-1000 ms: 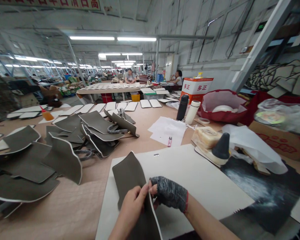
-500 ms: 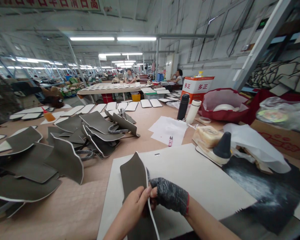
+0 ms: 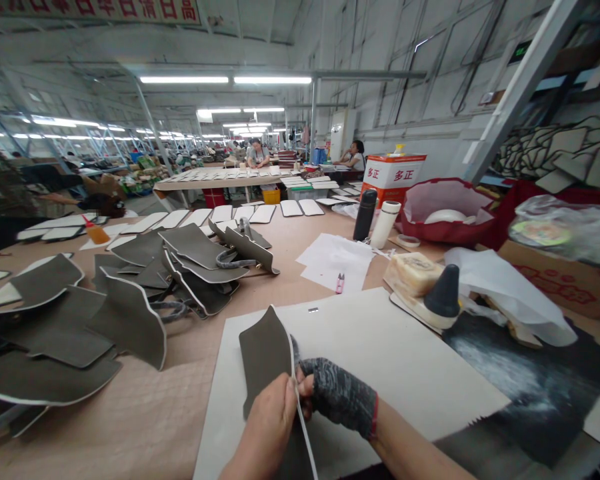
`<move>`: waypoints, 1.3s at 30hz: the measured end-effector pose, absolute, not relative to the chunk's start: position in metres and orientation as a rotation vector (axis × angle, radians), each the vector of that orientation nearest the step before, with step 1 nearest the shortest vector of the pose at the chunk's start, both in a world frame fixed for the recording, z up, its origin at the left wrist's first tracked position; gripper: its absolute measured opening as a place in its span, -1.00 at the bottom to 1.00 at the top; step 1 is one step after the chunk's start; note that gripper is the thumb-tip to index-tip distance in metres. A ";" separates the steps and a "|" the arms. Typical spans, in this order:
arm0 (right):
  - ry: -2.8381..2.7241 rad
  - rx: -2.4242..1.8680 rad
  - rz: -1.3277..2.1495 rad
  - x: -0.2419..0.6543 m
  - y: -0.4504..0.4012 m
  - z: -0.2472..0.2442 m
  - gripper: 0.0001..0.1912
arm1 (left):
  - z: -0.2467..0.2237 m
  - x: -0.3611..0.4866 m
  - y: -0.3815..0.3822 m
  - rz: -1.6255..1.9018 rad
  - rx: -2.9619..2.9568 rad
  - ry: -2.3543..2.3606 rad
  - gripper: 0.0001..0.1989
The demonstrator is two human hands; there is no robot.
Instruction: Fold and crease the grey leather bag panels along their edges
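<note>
Where a tan workbench (image 3: pixel 105 427) runs through a factory hall (image 3: pixel 220 100), two hands pinch a grey leather panel (image 3: pixel 264 363).
At six o'clock, above a white board (image 3: pixel 390 360), the bare left hand (image 3: pixel 266 417) and fingerless-gloved right hand (image 3: pixel 339 393) squeeze its white edge, poses nearly matching the earlier frame.

The left hand (image 3: pixel 266 415) is bare. The right hand (image 3: pixel 325 381) wears a gray glove (image 3: pixel 344 395) without fingertips. Both hands pinch close together.
</note>
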State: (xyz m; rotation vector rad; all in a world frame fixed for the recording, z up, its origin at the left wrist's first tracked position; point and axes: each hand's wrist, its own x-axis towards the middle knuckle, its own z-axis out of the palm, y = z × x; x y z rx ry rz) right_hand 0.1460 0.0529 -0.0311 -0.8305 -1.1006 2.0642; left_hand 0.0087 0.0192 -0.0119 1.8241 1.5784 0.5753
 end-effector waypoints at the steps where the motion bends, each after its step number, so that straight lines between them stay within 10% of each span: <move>1: -1.092 -0.837 2.065 0.145 0.052 -0.032 -0.85 | -0.013 0.009 0.019 0.570 1.823 1.607 -0.72; 31: -1.509 -1.354 1.228 0.168 0.086 -0.019 -0.87 | -0.012 0.017 0.002 0.997 1.829 1.571 -0.66; 39: -1.732 -1.369 0.808 0.170 0.018 -0.004 -0.54 | 0.005 0.020 0.018 0.912 1.723 1.722 -0.69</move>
